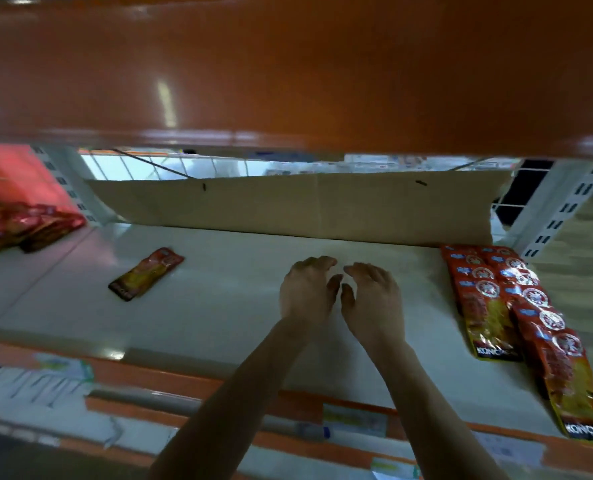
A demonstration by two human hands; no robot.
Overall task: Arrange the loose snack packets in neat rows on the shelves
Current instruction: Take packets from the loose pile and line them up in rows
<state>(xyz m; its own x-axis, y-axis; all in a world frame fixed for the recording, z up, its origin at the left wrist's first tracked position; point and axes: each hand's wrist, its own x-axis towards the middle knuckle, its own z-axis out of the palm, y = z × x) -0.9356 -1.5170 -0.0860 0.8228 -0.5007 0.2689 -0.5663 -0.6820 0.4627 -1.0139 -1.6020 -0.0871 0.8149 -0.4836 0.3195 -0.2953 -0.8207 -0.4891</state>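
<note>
Both my hands hover side by side over the middle of the pale shelf [218, 306], holding nothing. My left hand [307, 289] and my right hand [371, 294] have loosely curved fingers and nearly touch at the thumbs. One loose red and yellow snack packet [146, 273] lies flat on the shelf to the left of my hands. At the right end, two overlapping rows of the same packets [516, 306] run from the back toward the front edge. A heap of red packets [21, 226] sits at the far left on the neighbouring shelf section.
An orange shelf [288, 81] hangs low overhead. A cardboard sheet [288, 206] stands along the back of the shelf. White slotted uprights [561, 216] flank the bay. The orange front rail [184, 382] carries price labels.
</note>
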